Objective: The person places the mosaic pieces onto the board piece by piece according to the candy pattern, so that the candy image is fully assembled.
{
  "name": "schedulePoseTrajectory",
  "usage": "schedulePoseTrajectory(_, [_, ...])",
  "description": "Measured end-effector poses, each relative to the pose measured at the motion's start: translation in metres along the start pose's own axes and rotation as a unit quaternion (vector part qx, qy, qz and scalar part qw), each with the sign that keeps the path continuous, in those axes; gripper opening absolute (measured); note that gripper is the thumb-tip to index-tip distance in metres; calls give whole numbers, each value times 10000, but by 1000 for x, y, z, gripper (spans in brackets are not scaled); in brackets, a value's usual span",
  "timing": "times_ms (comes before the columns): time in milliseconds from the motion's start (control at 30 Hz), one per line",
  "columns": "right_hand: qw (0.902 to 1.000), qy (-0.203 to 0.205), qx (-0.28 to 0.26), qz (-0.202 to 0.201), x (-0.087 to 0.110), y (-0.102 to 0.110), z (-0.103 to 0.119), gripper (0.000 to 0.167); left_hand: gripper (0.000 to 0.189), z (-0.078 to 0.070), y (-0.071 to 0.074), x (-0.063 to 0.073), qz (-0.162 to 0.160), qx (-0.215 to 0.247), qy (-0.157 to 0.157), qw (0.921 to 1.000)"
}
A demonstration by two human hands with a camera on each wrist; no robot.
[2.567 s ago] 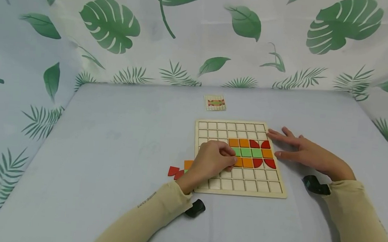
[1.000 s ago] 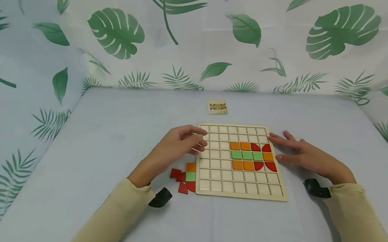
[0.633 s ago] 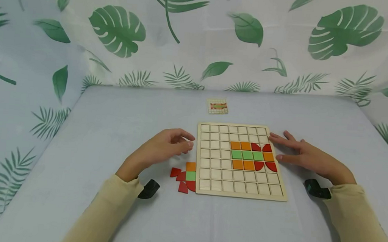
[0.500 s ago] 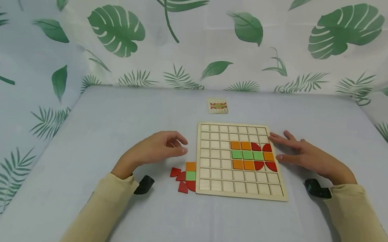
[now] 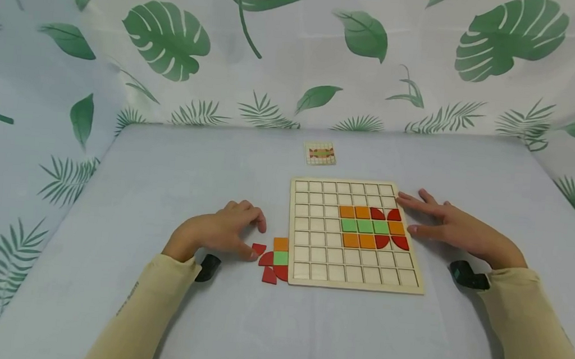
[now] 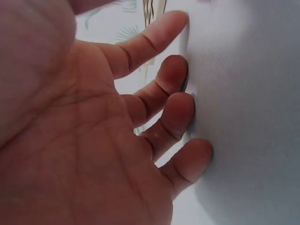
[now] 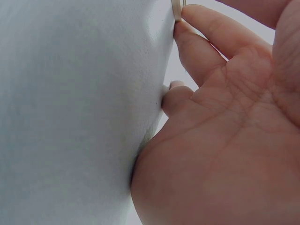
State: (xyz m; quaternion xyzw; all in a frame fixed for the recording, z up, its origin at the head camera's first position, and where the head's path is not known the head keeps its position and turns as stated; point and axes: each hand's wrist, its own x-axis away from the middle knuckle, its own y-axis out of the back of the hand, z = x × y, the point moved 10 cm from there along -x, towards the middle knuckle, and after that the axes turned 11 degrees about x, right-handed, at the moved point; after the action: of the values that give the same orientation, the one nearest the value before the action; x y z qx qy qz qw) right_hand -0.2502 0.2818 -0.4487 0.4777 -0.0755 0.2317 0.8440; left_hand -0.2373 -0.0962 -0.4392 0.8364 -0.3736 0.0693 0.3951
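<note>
My left hand (image 5: 220,231) is low over the table, left of the wooden grid board (image 5: 356,272). Its fingers are loosely bent and hold nothing; the left wrist view shows fingertips at the cloth. The thumb tip is right by a red quarter-circle tile (image 5: 259,249), partly covering it. Beside the board's left edge lie more loose pieces: an orange square (image 5: 281,244), a green square (image 5: 281,258) and several red tiles (image 5: 270,275). My right hand (image 5: 458,229) rests on the table, fingers spread, with fingertips touching the board's right edge. Orange, green and red tiles (image 5: 365,226) fill cells on the board's right side.
A small pattern card (image 5: 320,153) lies behind the board, printed with a red, orange and green figure on a grid. White cloth (image 5: 356,337) covers the table, and a leaf-print backdrop (image 5: 276,60) stands behind and at the sides.
My left hand has left the orange tile on the board, drawn back leftward, and come down beside the loose red tiles with fingers spread wider. My right hand has stayed at the board's edge.
</note>
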Motion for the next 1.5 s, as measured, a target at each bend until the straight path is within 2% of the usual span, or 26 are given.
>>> schedulePoseTrajectory(100, [10000,-24,-6,0,0,0,0,77,30,2,5,0,-193,132,-71,9997])
schedulePoseTrajectory(200, [10000,-62,-3,11,0,0,-1,77,30,4,8,-1,-332,220,-83,9992])
schedulePoseTrajectory(300, [9999,-103,-10,22,1,0,-2,78,31,5,9,-2,-395,130,-41,9991])
schedulePoseTrajectory(500, [10000,-92,-13,18,1,-1,-3,78,20,3,13,-3,-594,-29,-116,9982])
schedulePoseTrajectory(667, [10000,-86,-24,0,0,-1,-3,77,19,0,17,-5,-766,11,-360,9964])
schedulePoseTrajectory(833, [9999,-101,-7,-3,0,-1,-4,77,15,1,24,-4,-1198,270,-521,9911])
schedulePoseTrajectory(1033, [9999,-168,-32,25,0,-1,-5,78,15,6,38,-4,-1867,521,-578,9793])
schedulePoseTrajectory(1167, [9998,-175,-57,34,0,-1,-6,78,15,14,46,-4,-2143,1102,-424,9696])
schedulePoseTrajectory(1333, [9998,-176,-61,34,0,-1,-7,78,19,15,49,-8,-2144,2274,-513,9485])
schedulePoseTrajectory(1500, [9999,-142,-46,16,-1,-1,-6,77,22,5,49,-15,-1997,3137,-683,9258])
